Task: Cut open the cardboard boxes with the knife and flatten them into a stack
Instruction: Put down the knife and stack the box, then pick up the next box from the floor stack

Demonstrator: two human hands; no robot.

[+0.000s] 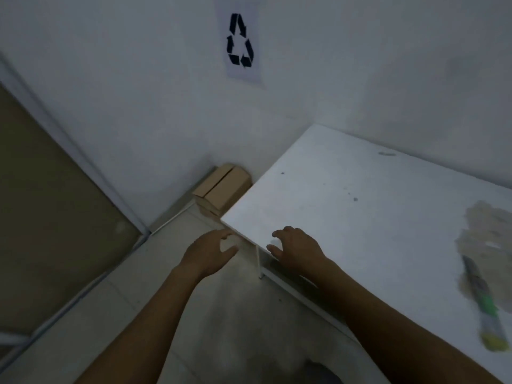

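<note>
While boxes (221, 189) sit by wall (138, 106), left hand (210, 252) and right hand (297, 249) empty, fingers (279, 233) relaxed.

Two bare hands at 6 o'clock: left hand (208, 251), right hand (299, 247). One blurred green-handled knife (482, 300) at 4 o'clock on one white surface (360, 223). One paper recycling sign (243, 42) at 12 o'clock. One brown cardboard box (225, 184) plainly visible; any beneath it cannot be counted.

Brown cardboard boxes (221, 187) are sitting stacked, top flaps closed, in the far corner just left of the table (346, 203). The knife (483, 303), partly green, is lying blurred on the table's near right.
</note>
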